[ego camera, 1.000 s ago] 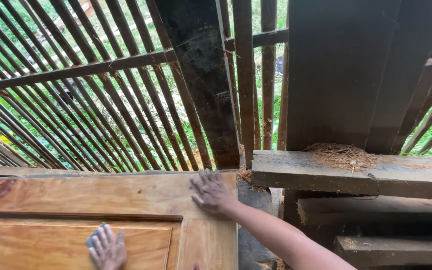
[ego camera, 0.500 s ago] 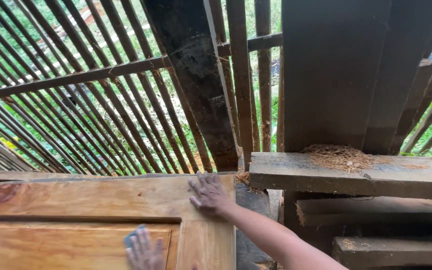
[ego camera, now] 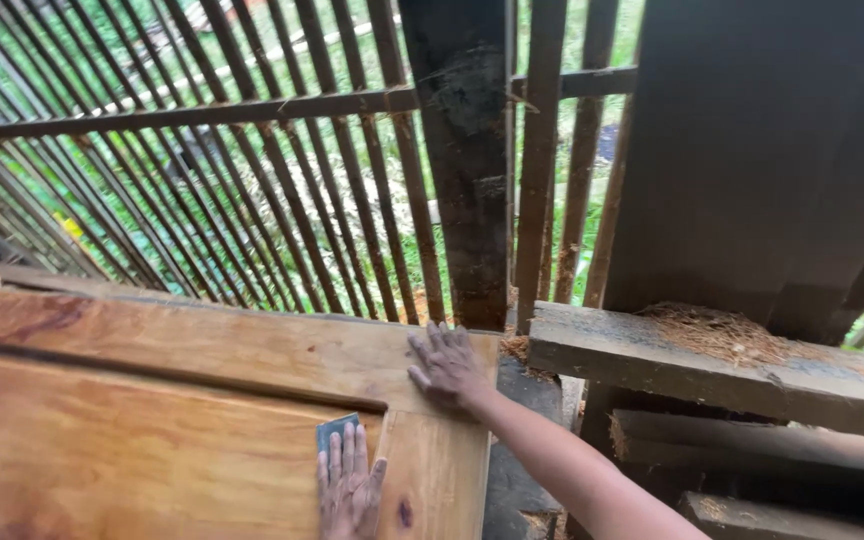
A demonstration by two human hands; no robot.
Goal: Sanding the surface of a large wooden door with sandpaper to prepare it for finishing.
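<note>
A varnished orange-brown wooden door (ego camera: 202,350) lies flat in front of me, with a raised frame around a recessed panel. My left hand (ego camera: 350,485) presses a small grey-blue piece of sandpaper (ego camera: 337,432) flat into the panel's upper right corner, and the sheet's edge shows past my fingertips. My right hand (ego camera: 447,368) rests palm down with fingers spread on the door's top right corner, holding nothing.
A slatted bamboo wall (ego camera: 252,180) with a dark post (ego camera: 467,180) stands just behind the door. To the right, rough weathered planks (ego camera: 712,370) are stacked, with sawdust (ego camera: 722,330) on top, and dark boards (ego camera: 752,150) lean upright above them.
My left hand has slid the sandpaper to the right along the recessed panel, into its corner. My right hand stays on the door's corner.
</note>
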